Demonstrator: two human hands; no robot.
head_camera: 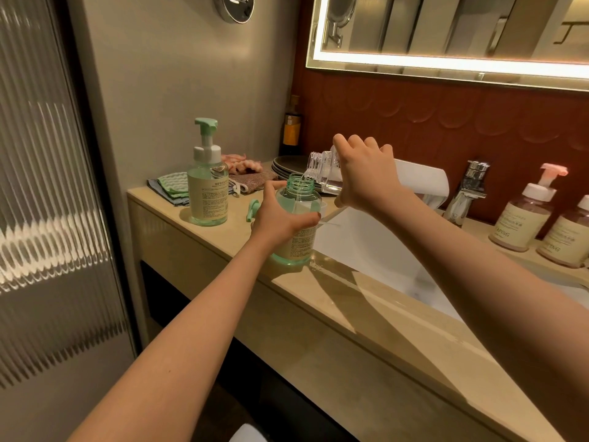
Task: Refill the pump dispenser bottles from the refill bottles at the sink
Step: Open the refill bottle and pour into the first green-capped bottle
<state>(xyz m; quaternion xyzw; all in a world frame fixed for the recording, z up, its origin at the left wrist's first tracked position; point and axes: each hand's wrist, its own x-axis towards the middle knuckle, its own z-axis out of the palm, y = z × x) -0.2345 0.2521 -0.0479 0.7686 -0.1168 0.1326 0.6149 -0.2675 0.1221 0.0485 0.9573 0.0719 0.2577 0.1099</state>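
My left hand (280,215) grips an uncapped green dispenser bottle (299,218) that stands on the counter by the sink's left edge. My right hand (360,172) holds a clear refill bottle (322,169) tipped sideways, its mouth over the green bottle's open neck, with clear liquid running in. The removed green pump head (253,210) lies on the counter just left of my left hand. A second green pump bottle (207,183) stands capped further left.
Two pink pump bottles (522,215) stand right of the chrome tap (467,193). The white sink basin (376,250) lies under my right arm. Folded cloths (169,186) and stacked dark plates (287,165) sit at the back left. A dark bottle (291,129) stands in the corner.
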